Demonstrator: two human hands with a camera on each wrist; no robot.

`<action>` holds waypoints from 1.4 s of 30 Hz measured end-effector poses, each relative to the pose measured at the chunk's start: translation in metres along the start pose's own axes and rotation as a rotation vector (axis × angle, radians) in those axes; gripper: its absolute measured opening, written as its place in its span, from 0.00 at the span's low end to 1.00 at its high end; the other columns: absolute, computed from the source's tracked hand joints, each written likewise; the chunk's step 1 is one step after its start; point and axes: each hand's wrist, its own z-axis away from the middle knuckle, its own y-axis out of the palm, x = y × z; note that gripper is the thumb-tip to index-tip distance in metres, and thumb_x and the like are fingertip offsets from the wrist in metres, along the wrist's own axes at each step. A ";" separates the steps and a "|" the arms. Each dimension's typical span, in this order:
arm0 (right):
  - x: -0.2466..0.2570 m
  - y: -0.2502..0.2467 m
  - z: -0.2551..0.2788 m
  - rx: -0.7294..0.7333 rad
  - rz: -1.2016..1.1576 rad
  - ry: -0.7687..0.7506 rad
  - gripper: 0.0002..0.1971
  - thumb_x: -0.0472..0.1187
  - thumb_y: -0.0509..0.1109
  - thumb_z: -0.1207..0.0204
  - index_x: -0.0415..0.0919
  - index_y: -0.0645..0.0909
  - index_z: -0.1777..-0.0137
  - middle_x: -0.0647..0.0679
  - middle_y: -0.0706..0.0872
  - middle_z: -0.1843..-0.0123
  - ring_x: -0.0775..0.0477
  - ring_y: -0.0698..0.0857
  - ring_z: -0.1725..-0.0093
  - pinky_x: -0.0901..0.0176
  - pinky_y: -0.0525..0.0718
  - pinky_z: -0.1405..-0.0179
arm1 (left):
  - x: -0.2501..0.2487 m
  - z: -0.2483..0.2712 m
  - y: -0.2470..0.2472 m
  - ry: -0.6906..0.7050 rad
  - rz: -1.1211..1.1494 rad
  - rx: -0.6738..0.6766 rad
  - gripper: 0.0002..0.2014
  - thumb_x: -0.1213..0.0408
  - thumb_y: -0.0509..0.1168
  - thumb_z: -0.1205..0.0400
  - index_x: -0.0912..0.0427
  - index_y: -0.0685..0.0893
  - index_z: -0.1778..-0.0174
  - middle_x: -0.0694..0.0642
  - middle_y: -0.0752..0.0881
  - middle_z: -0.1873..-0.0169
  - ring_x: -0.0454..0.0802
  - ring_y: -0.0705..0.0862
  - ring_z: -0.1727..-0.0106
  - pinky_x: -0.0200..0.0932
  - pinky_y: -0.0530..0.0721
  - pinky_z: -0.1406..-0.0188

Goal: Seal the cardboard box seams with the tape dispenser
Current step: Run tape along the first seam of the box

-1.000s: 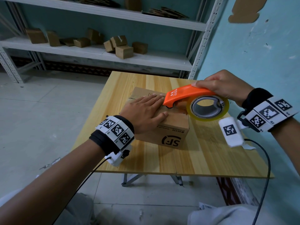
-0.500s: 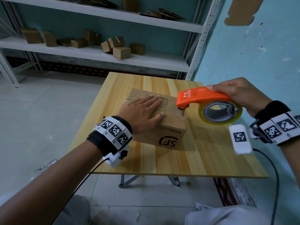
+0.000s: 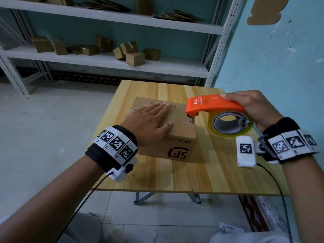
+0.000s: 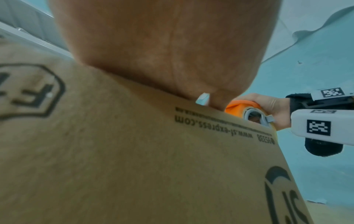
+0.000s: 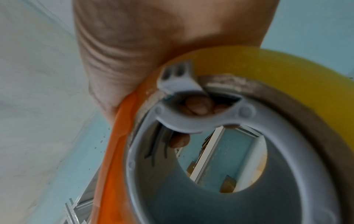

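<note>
A small brown cardboard box (image 3: 177, 146) printed with "SF" sits on the wooden table (image 3: 219, 172). My left hand (image 3: 149, 120) lies flat on its top with straight fingers, pressing it down; in the left wrist view the palm (image 4: 162, 53) rests on the box's (image 4: 134, 159) upper edge. My right hand (image 3: 252, 107) grips an orange tape dispenser (image 3: 213, 106) with a yellowish tape roll (image 3: 231, 125). The dispenser's nose hangs at the box's right top edge. In the right wrist view my fingers (image 5: 197, 106) curl inside the dispenser's grey hub (image 5: 210, 151).
The table stands against a light blue wall (image 3: 280, 58) on the right. Behind it, white metal shelves (image 3: 105, 58) hold several small cardboard boxes and flat cardboard. Grey floor (image 3: 43, 137) lies to the left. Cables run from both wrist bands.
My right hand has drawn the dispenser rightward across the box top, from near my left fingertips to the box's right edge. The left hand has stayed flat on the box.
</note>
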 end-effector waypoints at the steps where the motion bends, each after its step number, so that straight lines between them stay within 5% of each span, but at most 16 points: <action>1: -0.001 0.000 -0.001 -0.005 -0.013 -0.003 0.13 0.51 0.74 0.24 0.42 0.90 0.62 0.44 0.89 0.67 0.47 0.86 0.66 0.57 0.82 0.56 | -0.001 0.000 0.000 -0.006 0.007 -0.008 0.33 0.41 0.40 0.14 0.51 0.41 0.16 0.50 0.49 0.16 0.46 0.46 0.16 0.46 0.43 0.19; 4: -0.003 0.001 0.001 -0.013 -0.022 -0.001 0.15 0.51 0.75 0.24 0.38 0.90 0.60 0.44 0.89 0.67 0.46 0.85 0.66 0.54 0.82 0.55 | -0.001 -0.003 0.002 0.001 0.024 -0.020 0.33 0.40 0.38 0.15 0.49 0.40 0.16 0.51 0.52 0.16 0.49 0.49 0.16 0.50 0.47 0.17; 8: -0.006 0.003 0.005 -0.009 -0.023 0.014 0.16 0.52 0.74 0.24 0.39 0.88 0.64 0.46 0.87 0.71 0.48 0.84 0.69 0.57 0.81 0.57 | -0.008 -0.007 0.007 0.019 -0.067 -0.051 0.38 0.41 0.31 0.23 0.52 0.51 0.16 0.54 0.59 0.18 0.53 0.56 0.18 0.56 0.55 0.19; 14: -0.006 0.004 0.007 -0.012 -0.028 0.020 0.15 0.51 0.74 0.23 0.39 0.88 0.63 0.46 0.87 0.70 0.49 0.85 0.69 0.59 0.81 0.59 | -0.015 -0.005 0.009 -0.001 -0.056 -0.049 0.33 0.40 0.37 0.15 0.53 0.48 0.15 0.51 0.52 0.16 0.52 0.48 0.16 0.55 0.47 0.18; 19: -0.007 0.004 0.007 -0.020 -0.031 0.024 0.18 0.51 0.73 0.23 0.33 0.88 0.57 0.46 0.87 0.69 0.51 0.84 0.70 0.60 0.81 0.60 | -0.018 -0.005 0.007 0.022 0.003 -0.043 0.33 0.43 0.40 0.13 0.57 0.46 0.16 0.53 0.47 0.16 0.45 0.42 0.16 0.44 0.39 0.17; 28: -0.005 0.005 0.009 -0.011 -0.030 0.035 0.15 0.50 0.73 0.22 0.41 0.85 0.66 0.49 0.86 0.73 0.54 0.84 0.73 0.62 0.80 0.63 | -0.021 -0.006 0.014 0.026 -0.029 -0.035 0.33 0.43 0.31 0.18 0.49 0.43 0.16 0.57 0.47 0.16 0.52 0.44 0.15 0.51 0.44 0.17; 34: -0.005 0.006 0.009 -0.011 -0.028 0.035 0.15 0.51 0.73 0.22 0.42 0.86 0.65 0.49 0.86 0.72 0.53 0.84 0.72 0.61 0.80 0.62 | -0.029 -0.005 0.014 0.030 -0.029 -0.030 0.36 0.42 0.31 0.20 0.52 0.46 0.15 0.50 0.47 0.16 0.54 0.43 0.15 0.54 0.44 0.17; 42: -0.007 0.005 0.008 -0.021 -0.009 0.032 0.19 0.51 0.73 0.23 0.32 0.88 0.53 0.42 0.88 0.65 0.50 0.86 0.67 0.59 0.83 0.58 | -0.034 -0.010 0.016 0.065 0.009 -0.073 0.33 0.44 0.40 0.13 0.61 0.49 0.16 0.58 0.49 0.16 0.48 0.45 0.16 0.44 0.40 0.17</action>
